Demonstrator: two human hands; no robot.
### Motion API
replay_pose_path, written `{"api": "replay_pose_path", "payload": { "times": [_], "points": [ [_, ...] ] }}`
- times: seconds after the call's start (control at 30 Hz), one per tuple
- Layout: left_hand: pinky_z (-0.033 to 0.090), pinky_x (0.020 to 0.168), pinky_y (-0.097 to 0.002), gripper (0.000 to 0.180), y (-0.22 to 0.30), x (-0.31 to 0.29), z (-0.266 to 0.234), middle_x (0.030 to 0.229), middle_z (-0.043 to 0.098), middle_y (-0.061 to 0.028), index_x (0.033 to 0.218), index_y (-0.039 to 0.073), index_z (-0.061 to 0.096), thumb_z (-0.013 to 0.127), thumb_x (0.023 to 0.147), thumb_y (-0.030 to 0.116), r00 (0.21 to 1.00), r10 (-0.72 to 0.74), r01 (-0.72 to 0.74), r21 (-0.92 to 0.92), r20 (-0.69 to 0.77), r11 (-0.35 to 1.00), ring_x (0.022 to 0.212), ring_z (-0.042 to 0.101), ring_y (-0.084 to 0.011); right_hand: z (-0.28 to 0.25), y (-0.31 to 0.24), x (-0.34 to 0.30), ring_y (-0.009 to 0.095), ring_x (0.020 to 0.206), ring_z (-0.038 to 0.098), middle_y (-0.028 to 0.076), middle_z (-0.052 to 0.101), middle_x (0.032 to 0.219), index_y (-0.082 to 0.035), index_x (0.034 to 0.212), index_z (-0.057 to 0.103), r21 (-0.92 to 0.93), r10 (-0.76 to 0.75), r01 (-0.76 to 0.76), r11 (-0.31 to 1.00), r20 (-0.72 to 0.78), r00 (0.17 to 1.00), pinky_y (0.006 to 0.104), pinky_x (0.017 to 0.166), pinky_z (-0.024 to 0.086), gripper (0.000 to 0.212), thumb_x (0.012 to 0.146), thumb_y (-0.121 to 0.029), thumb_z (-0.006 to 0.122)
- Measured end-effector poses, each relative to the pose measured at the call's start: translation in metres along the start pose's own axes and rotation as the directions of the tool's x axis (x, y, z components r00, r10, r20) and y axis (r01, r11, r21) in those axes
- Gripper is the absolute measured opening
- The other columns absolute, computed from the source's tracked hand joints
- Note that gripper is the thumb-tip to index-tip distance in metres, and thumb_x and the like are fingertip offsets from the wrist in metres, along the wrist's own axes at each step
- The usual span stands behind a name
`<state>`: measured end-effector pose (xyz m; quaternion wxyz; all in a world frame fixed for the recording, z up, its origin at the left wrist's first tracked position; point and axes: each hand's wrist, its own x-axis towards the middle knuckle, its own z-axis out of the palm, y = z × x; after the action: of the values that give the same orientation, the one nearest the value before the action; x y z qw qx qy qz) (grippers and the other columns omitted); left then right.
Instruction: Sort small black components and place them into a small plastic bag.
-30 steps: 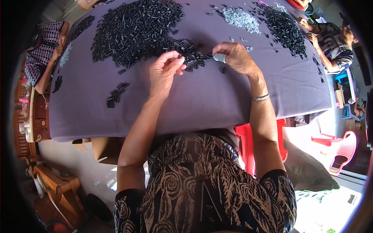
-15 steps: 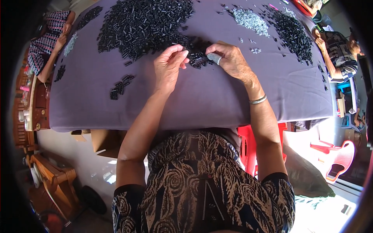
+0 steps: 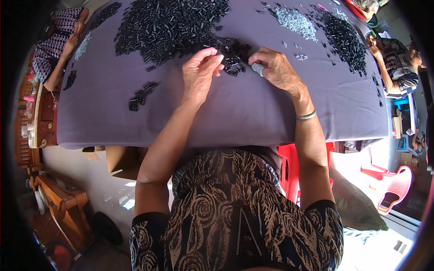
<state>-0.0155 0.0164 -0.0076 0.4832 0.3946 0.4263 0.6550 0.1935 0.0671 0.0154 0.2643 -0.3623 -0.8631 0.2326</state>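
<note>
My left hand [image 3: 200,74] is above the purple cloth with thumb and fingertips pinched together; whatever may be between them is too small to make out. Across from it, my right hand [image 3: 281,72] is closed, thumb against the curled fingers. A grey cover [image 3: 258,68] wraps that thumb, and any small piece in the grip is hidden. Between the hands lies a loose cluster of small black parts [image 3: 234,62]. Behind my left hand spreads a large heap of short black cylindrical pieces [image 3: 169,29]. A few dark pieces [image 3: 141,96] lie grouped to the left.
Small silvery pieces [image 3: 296,23] form a pile at the far right, beside another black heap [image 3: 346,43]. People sit at the left and right table ends, their hands [image 3: 71,43] over the cloth. Below stand a red stool [image 3: 289,174] and a cardboard box [image 3: 118,162].
My right hand has shifted a little to the right, widening the gap between the hands. My left hand has risen slightly and stays pinched.
</note>
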Motion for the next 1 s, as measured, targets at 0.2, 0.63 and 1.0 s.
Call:
{"api": "replay_pose_path", "payload": {
  "times": [0.2, 0.63, 1.0],
  "points": [
    [0.044, 0.054, -0.0232, 0.019, 0.001, -0.002, 0.003, 0.078, 0.06, -0.0036, 0.097, 0.0, 0.062, 0.067, 0.079, 0.004, 0.997, -0.031, 0.032, -0.014, 0.069, 0.999, 0.062, 0.056, -0.0098, 0.013, -0.011, 0.002, 0.025, 0.073, 0.061, 0.008, 0.06, 0.085, -0.004, 0.09, 0.064, 0.024, -0.014, 0.015, 1.0, -0.032, 0.999, 0.0338, 0.066, 0.048, 0.017, 0.072, -0.002, 0.064],
    [0.045, 0.056, -0.0216, 0.017, -0.002, -0.009, 0.006, 0.082, 0.06, -0.004, 0.099, -0.001, 0.062, 0.063, 0.082, 0.002, 0.964, -0.033, 0.013, 0.074, 0.265, 0.997, 0.066, 0.057, -0.0089, 0.011, -0.014, 0.001, 0.015, 0.064, 0.056, 0.005, 0.06, 0.073, 0.0, 0.081, 0.06, 0.145, 0.116, -0.113, 0.983, -0.012, 0.993, 0.0282, 0.06, 0.045, 0.008, 0.073, 0.001, 0.063],
    [0.045, 0.055, -0.0209, 0.018, -0.004, -0.012, 0.006, 0.081, 0.061, -0.0036, 0.098, 0.002, 0.064, 0.066, 0.081, 0.005, 0.95, -0.061, 0.037, 0.081, 0.305, 0.996, 0.066, 0.058, -0.0088, 0.003, -0.024, 0.003, 0.004, 0.067, 0.044, -0.005, 0.055, 0.077, -0.004, 0.09, 0.06, 0.674, 0.153, -0.143, 0.725, 0.046, 0.987, 0.0192, 0.059, 0.038, 0.007, 0.085, -0.008, 0.056]
  ]
}}
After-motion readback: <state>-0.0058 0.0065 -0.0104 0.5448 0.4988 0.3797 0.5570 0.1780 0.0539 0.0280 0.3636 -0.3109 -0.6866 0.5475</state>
